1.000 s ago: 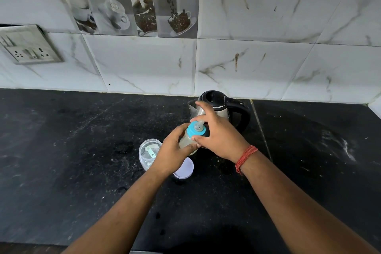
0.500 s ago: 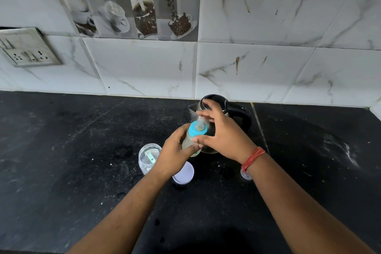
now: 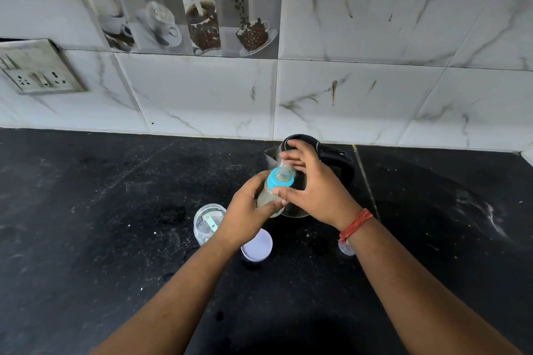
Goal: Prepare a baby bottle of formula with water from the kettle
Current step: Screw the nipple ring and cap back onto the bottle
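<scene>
Black table [image 3: 86, 225], marble tile wall behind. I see left hand [image 3: 245, 216] gripping bottle [image 3: 266, 197] body, held above table before kettle [image 3: 331, 158]. Right hand [image 3: 314, 193] fingers curled round blue collar [image 3: 279, 180]. I judge: screwing teat on. Next: firm twist, then shake. Bottle's long axis tilted, teat pointing up, away from me.

A home kitchen: black stone counter [image 3: 86, 210], marble wall tiles [image 3: 375, 101], coffee-print tile [image 3: 202, 17], kettle [image 3: 334, 161].

Blue-collared bottle [image 3: 279, 181], seemingly milky; black kettle [image 3: 337, 163].
</scene>
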`<state>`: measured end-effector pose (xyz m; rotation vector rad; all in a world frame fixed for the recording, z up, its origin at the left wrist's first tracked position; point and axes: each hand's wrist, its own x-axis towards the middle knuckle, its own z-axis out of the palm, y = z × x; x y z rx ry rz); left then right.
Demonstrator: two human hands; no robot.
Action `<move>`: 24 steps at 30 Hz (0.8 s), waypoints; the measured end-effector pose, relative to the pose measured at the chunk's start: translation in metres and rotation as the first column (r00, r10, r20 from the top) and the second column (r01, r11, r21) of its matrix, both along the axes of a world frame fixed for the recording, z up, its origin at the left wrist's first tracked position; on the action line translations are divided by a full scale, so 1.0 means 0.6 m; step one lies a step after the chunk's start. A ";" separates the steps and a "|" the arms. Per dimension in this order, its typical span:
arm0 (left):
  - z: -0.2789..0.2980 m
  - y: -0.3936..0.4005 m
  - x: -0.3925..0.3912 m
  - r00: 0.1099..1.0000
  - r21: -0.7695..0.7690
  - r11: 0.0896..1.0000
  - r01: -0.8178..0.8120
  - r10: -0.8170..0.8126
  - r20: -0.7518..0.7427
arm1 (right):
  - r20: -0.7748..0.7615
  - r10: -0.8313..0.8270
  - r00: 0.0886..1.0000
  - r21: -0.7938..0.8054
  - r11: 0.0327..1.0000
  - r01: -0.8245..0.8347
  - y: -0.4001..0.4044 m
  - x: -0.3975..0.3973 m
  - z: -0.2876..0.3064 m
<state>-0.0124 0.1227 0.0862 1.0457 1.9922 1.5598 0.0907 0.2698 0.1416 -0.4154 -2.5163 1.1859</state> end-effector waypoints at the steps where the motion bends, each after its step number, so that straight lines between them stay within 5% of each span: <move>1: 0.001 0.000 -0.001 1.000 0.004 1.000 -0.007 0.007 -0.006 | 0.003 0.025 1.000 -0.020 0.999 -0.025 0.005 0.000 -0.002; 9: -0.001 0.005 0.004 1.000 -0.011 1.000 0.008 -0.008 0.004 | 0.009 -0.189 0.982 0.221 0.958 0.183 -0.016 -0.008 -0.008; 14: 0.003 0.001 0.003 1.000 0.002 1.000 -0.009 0.009 0.009 | 0.025 0.051 0.998 -0.068 0.996 -0.050 0.015 -0.005 -0.007; 22: 0.002 0.003 0.012 0.999 0.006 1.000 0.007 -0.008 0.040 | 0.006 -0.218 0.976 0.220 0.952 0.211 -0.019 -0.011 -0.011; 24: 0.001 0.002 0.011 0.999 0.006 1.000 0.011 -0.011 0.048 | 0.005 -0.173 0.985 0.178 0.969 0.169 -0.015 -0.010 -0.009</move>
